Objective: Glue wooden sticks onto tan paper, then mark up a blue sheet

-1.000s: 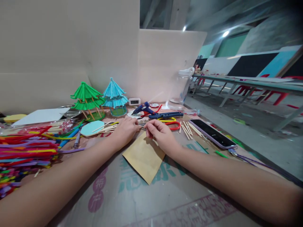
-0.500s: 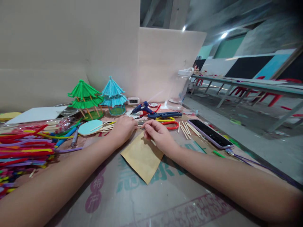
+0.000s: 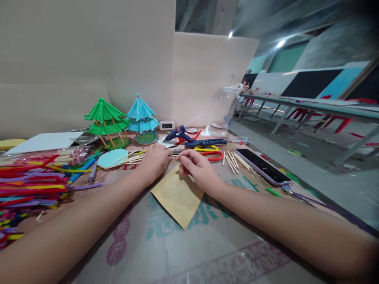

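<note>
My left hand [image 3: 156, 161] rests with curled fingers at the far left edge of a square of brown paper [image 3: 177, 197]. Whatever lies inside those fingers is hidden. My right hand [image 3: 197, 167] hovers over the paper's upper right part, thumb and fingers brought together. Between its fingertips I cannot make out an object. Just beyond the hands lie scissors with red handles [image 3: 215, 156], pliers with dark blue handles [image 3: 207, 142] and a blue glue gun [image 3: 179, 134]. Thin wooden sticks [image 3: 134, 159] lie beside my left hand, some over a light blue octagonal piece [image 3: 111, 158].
Two small pavilion models, green [image 3: 106, 122] and blue [image 3: 142, 118], stand at the back near a white digital clock [image 3: 166, 125]. Colourful pipe cleaners [image 3: 32, 185] pile up at left. A phone [image 3: 263, 167] lies at right, a clear jug [image 3: 224, 108] behind it.
Almost nothing differs. Both hands and the brown paper keep their places, with only a very slight shift of the view.
</note>
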Tool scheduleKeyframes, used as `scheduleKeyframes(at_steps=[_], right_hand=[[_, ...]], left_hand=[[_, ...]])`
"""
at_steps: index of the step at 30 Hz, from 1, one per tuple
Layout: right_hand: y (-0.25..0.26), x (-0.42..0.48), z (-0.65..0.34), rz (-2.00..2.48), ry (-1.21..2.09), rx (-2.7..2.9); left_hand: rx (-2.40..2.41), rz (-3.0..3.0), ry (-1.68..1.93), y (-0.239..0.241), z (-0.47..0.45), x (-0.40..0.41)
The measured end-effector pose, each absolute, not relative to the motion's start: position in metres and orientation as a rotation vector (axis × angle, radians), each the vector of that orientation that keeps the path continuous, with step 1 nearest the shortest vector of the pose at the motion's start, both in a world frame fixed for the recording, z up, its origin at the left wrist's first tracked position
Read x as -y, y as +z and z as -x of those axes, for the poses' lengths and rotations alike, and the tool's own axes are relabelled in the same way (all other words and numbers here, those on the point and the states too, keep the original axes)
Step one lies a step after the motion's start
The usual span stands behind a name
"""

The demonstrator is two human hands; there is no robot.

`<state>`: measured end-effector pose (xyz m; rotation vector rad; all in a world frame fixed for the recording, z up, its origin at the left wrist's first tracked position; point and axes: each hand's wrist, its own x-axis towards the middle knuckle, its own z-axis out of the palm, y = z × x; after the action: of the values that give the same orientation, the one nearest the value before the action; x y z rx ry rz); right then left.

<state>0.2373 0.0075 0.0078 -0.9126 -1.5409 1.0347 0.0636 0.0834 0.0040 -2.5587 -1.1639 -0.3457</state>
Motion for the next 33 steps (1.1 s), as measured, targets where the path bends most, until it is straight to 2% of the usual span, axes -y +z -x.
scheduleKeyframes(at_steps=[13, 18, 26, 33], right_hand=[[0.007, -0.007, -0.237, 0.902, 1.02, 1.549], [0.007, -0.005, -0.239, 0.935, 0.97, 1.589], [0.017, 0.009, -0.23, 0.923, 1.069, 1.587], [0.023, 0.036, -0.223, 0.751, 0.632, 2.036]], left_hand=[[1.325, 2.67, -0.224, 0.022, -0.074, -0.091], [1.522, 2.706, -0.476, 0.031, -0.062, -0.073], [1.628, 2.996, -0.988, 0.047, -0.037, 0.014], [1.211, 3.067, -1.268, 0.006, -0.01, 0.029]])
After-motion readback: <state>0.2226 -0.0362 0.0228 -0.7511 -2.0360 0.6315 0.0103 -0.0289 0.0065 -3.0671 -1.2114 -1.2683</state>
